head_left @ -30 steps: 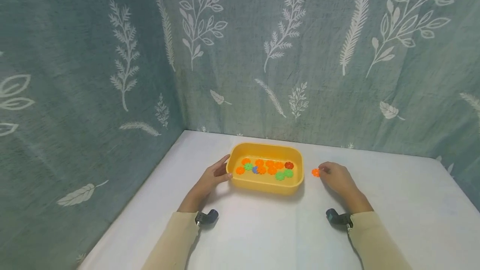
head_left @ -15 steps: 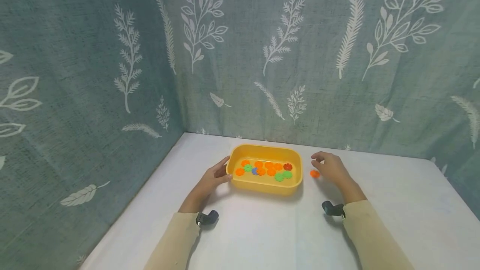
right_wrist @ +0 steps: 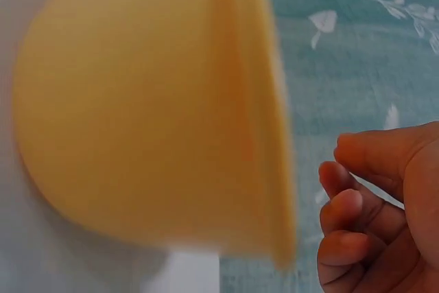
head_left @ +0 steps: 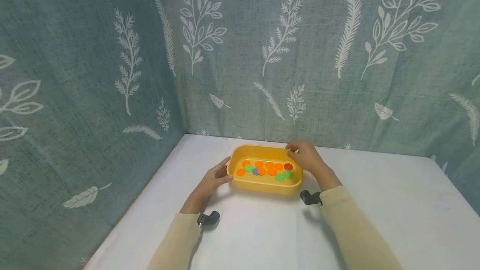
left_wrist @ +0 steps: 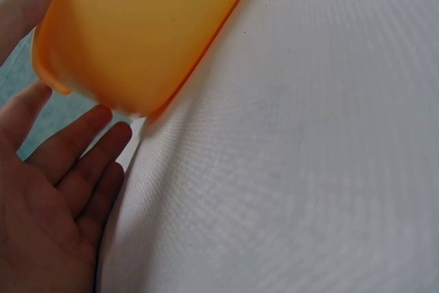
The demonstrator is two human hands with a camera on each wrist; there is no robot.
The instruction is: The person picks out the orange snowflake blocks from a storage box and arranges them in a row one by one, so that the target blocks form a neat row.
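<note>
A yellow plastic tray [head_left: 264, 187] stands on the white table, with several small flower-shaped plastic discs inside. Among them are orange discs [head_left: 240, 172], green discs [head_left: 280, 176], one red disc [head_left: 288, 166] and one blue disc [head_left: 255, 171]. My left hand [head_left: 210, 181] holds the tray's left end between thumb and index finger; the other fingers [left_wrist: 103, 145] sit below the rim. Over the tray's back right corner is my right hand [head_left: 305, 157], fingers loosely bent, with nothing visible between them in the right wrist view. A loose orange disc [head_left: 313, 174] peeks out beside the right wrist.
The white table [head_left: 258, 228] extends in front of the tray and to its right. A patterned green-blue curtain [head_left: 240, 95] hangs close behind the tray and along the left side. Each wrist carries a small black camera [head_left: 208, 218].
My right hand has lifted away from the loose orange disc, leaving it on the table, and moved left over the tray's back right corner. The left hand keeps its place on the tray.
</note>
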